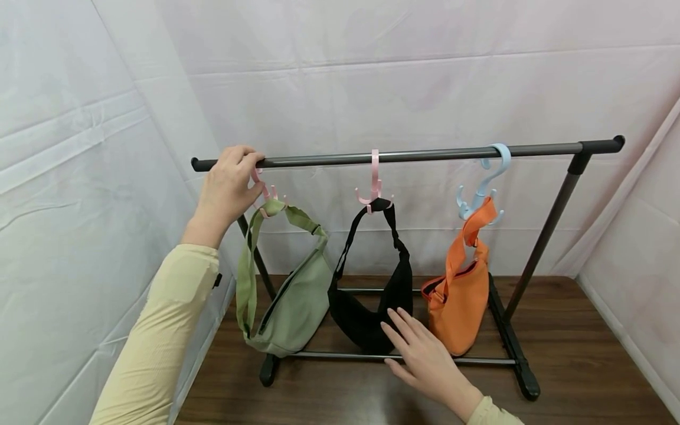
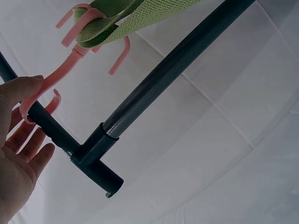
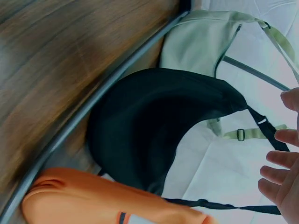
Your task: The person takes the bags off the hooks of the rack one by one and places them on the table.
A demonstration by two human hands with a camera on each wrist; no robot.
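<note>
My left hand [image 1: 228,186] is at the left end of the dark rail. Its thumb and forefinger pinch the pink hook [image 2: 58,74] where it curves over the rail, while the other fingers spread behind. From that hook hangs a sage-green shoulder bag [image 1: 297,301] by its strap [image 2: 126,18]. My right hand [image 1: 422,357], fingers spread and straight, hovers in front of the black shoulder bag [image 1: 372,307] and holds nothing. The black bag hangs from a second pink hook [image 1: 375,177] mid-rail. An orange bag [image 1: 459,301] hangs from a light blue hook [image 1: 494,177] at the right.
The garment rack's top rail [image 1: 425,155] spans the scene on slanted posts [image 1: 547,236]. Its lower bar [image 1: 350,356] and black feet [image 1: 526,381] stand on a brown wooden table [image 1: 584,336]. White cloth [image 1: 340,100] encloses the back and sides.
</note>
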